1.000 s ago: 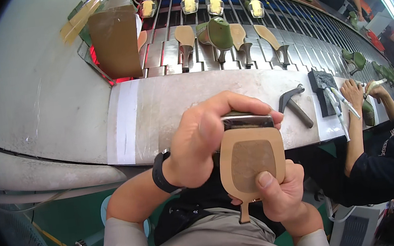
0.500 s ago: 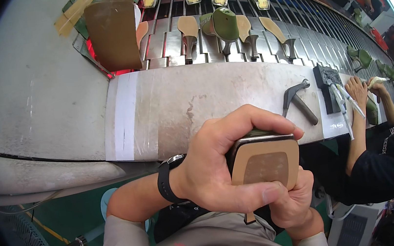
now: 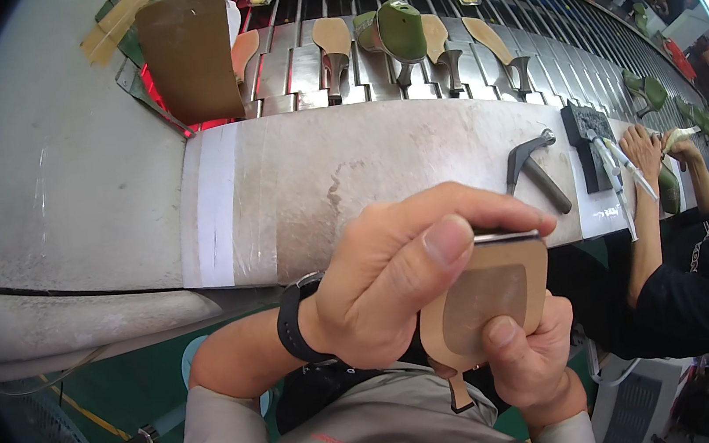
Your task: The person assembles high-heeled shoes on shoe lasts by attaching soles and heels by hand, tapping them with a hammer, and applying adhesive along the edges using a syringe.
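Held sole-up between both hands is a high-heeled shoe (image 3: 483,294), its tan sole carrying a darker brown patch. Its narrow heel points down toward my body. My left hand (image 3: 389,284) wraps over the toe end; the fingers lie along the far edge and the thumb rests near the sole's left edge. From the near right side my right hand (image 3: 532,359) grips the shoe, thumb pressed on the brown patch and fingers mostly hidden beneath. The upper is almost wholly hidden by the sole and my hands.
A hammer (image 3: 536,173) and a dark block (image 3: 586,144) with white-handled tools lie on the worktable (image 3: 382,156). Beyond runs a slatted metal conveyor (image 3: 286,57) carrying tan soles with heels and a green shoe (image 3: 398,32). A co-worker (image 3: 688,269) works at the right.
My left thumb has lifted off the sole's middle toward its upper left edge. My right thumb has come onto the brown patch. The shoe has shifted slightly to the right.
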Tool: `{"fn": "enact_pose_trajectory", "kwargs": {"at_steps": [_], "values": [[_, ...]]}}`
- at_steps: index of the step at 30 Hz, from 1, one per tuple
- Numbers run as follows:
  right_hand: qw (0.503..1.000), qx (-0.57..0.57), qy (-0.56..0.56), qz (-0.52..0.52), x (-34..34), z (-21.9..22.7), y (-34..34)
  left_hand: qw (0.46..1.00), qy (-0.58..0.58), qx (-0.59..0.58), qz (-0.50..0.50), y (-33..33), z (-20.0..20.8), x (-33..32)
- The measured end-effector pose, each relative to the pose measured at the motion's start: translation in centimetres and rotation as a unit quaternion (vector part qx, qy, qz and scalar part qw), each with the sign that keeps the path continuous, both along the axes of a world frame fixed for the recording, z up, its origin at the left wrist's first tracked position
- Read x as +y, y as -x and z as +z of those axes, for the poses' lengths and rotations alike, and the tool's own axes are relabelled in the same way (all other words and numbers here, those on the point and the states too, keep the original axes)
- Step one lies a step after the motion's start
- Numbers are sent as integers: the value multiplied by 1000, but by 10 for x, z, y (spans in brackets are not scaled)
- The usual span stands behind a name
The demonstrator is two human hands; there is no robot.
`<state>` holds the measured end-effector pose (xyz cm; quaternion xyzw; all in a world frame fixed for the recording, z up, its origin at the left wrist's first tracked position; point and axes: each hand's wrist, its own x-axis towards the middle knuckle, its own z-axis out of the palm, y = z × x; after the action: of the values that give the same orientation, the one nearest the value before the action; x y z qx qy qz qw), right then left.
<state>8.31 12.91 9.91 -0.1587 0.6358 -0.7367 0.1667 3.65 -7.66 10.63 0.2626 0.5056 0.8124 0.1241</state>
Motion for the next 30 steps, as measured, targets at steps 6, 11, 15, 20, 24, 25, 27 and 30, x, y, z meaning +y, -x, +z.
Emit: {"fn": "enact_pose_trajectory", "kwargs": {"at_steps": [6, 11, 15, 20, 24, 25, 27, 30], "values": [[994, -50, 95, -31, -9, 8, 13, 996, -83, 43, -11, 30, -8, 1], [993, -40, 111, -23, -10, 6, 16, 998, -39, 38, -12, 32, -5, -4], [994, -26, 101, -21, -11, 4, 15, 999, -32, 33, -1, 28, -6, -3], [995, -4, 96, -10, -12, 0, 16, 996, -27, 74, 36, 22, -7, -5], [997, 1, 71, -10, -12, 3, 17, 997, 19, 59, 42, 20, 3, -10], [998, -2, 69, -11, -14, 6, 18, 998, 19, 53, 39, 25, 3, -11], [989, -80, 110, -54, -18, 13, 23, 998, 15, 43, 34, 34, 1, -9], [988, -89, 117, -37, -7, 10, 40, 996, -90, 8, 4, 54, -6, -3]]}}
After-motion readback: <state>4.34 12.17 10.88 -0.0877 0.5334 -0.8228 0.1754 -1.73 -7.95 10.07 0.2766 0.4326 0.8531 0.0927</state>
